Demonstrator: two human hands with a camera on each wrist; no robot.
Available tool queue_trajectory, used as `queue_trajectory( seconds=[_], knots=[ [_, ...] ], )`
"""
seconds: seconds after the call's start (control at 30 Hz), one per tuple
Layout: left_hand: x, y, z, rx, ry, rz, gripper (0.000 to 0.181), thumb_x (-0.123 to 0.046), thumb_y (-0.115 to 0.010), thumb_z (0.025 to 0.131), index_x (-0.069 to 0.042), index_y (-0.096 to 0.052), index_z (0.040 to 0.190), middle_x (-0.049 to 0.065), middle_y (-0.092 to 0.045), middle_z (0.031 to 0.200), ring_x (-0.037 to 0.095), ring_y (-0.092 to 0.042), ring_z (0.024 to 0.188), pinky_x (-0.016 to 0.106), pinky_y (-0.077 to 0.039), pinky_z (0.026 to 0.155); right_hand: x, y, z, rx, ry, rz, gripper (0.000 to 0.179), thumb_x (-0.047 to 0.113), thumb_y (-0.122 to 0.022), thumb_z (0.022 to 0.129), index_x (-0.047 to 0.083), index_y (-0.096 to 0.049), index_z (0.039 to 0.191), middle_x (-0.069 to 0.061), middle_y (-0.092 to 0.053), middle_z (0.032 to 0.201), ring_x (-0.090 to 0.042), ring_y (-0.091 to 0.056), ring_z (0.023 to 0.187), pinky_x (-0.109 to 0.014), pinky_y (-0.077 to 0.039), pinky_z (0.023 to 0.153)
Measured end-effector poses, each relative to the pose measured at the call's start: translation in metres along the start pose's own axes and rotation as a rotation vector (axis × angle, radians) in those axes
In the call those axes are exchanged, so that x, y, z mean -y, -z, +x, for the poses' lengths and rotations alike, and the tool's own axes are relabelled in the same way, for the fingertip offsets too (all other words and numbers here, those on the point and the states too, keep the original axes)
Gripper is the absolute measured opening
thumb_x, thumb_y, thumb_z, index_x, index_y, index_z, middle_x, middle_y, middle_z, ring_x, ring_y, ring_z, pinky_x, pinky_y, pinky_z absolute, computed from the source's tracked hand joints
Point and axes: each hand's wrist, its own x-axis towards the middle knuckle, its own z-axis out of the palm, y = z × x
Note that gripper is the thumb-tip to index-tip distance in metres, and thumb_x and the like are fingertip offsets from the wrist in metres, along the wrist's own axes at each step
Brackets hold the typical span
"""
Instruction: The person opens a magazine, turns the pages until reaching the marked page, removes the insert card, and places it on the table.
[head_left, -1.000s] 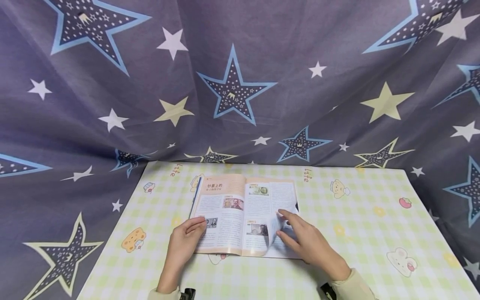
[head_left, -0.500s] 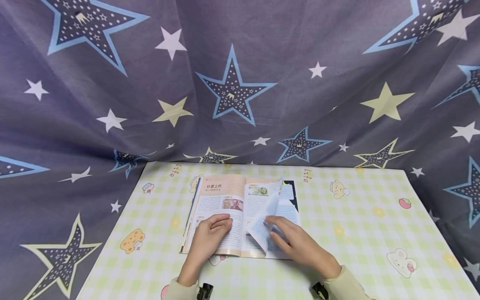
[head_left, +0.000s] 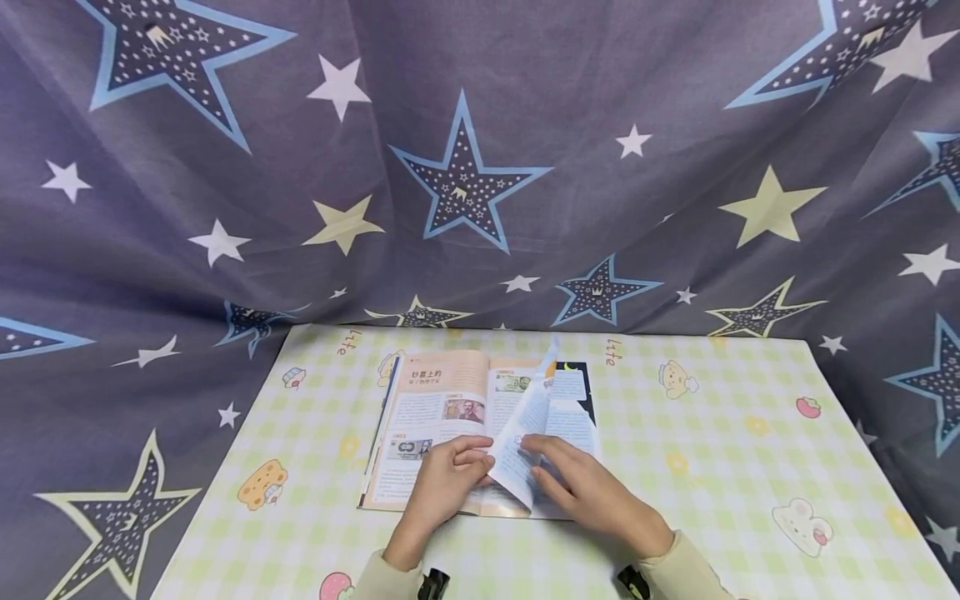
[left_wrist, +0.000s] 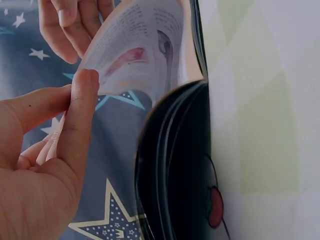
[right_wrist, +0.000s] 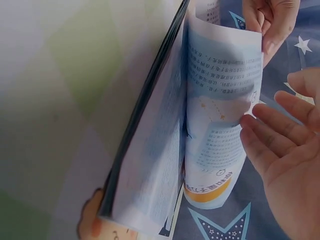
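An open magazine (head_left: pixel 427 404) lies on the table, its left page printed with banknote pictures. One page (head_left: pixel 517 454) of the right half stands lifted and curved toward the left. Its near outer corner is pinched between the thumb and index finger of my left hand (head_left: pixel 450 477), as the left wrist view of that hand (left_wrist: pixel 55 145) shows. My right hand (head_left: pixel 596 493) is at the page's other side with loosely extended fingers. In the right wrist view, the right hand's fingertips (right_wrist: pixel 246 121) touch the outer edge of the raised page (right_wrist: pixel 217 95).
Under the magazine is a table with a green-and-white checked cloth (head_left: pixel 720 467) printed with cartoon figures. Behind it hangs a dark curtain (head_left: pixel 585 200) with stars. Beneath the raised page shows another page (head_left: pixel 573 425) with a dark, night-coloured edge.
My left hand has moved right across the left page and taken the page's corner. The page has risen and swung leftward. My right hand has shifted slightly left.
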Motion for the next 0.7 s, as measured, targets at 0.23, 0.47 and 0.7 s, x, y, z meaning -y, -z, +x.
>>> queue_trajectory(
  seconds=[0.23,0.47,0.7],
  knots=[
    [0.004,0.022,-0.006,-0.105,0.048,0.013,0.028,-0.002,-0.071,0.091,0.01,-0.066,0.116,0.018,-0.074,0.094,0.025,-0.074,0.079,0.029,-0.061,0.071,-0.002,-0.002,-0.003,-0.012,-0.115,-0.185,0.05,0.025,-0.072,0.094,0.005,-0.056,0.137,-0.012,-0.059,0.134,-0.027,-0.056,0.125,-0.044,-0.048,0.103],
    [0.009,0.063,-0.024,-0.307,0.108,0.134,0.024,0.0,-0.072,0.089,0.004,-0.071,0.112,0.011,-0.075,0.089,0.02,-0.074,0.072,0.027,-0.06,0.068,-0.004,-0.005,-0.009,0.247,-0.139,-0.269,0.073,0.041,-0.079,0.085,0.004,-0.052,0.141,-0.024,-0.048,0.143,-0.045,-0.044,0.133,-0.057,-0.038,0.109],
    [0.01,0.094,-0.042,-0.405,0.211,0.198,0.027,-0.004,-0.072,0.091,0.001,-0.07,0.117,0.011,-0.075,0.093,0.021,-0.073,0.075,0.026,-0.06,0.068,-0.005,-0.008,-0.009,0.326,-0.136,-0.29,0.085,0.047,-0.083,0.078,0.007,-0.049,0.145,-0.025,-0.043,0.148,-0.049,-0.037,0.136,-0.06,-0.034,0.11]
  ],
)
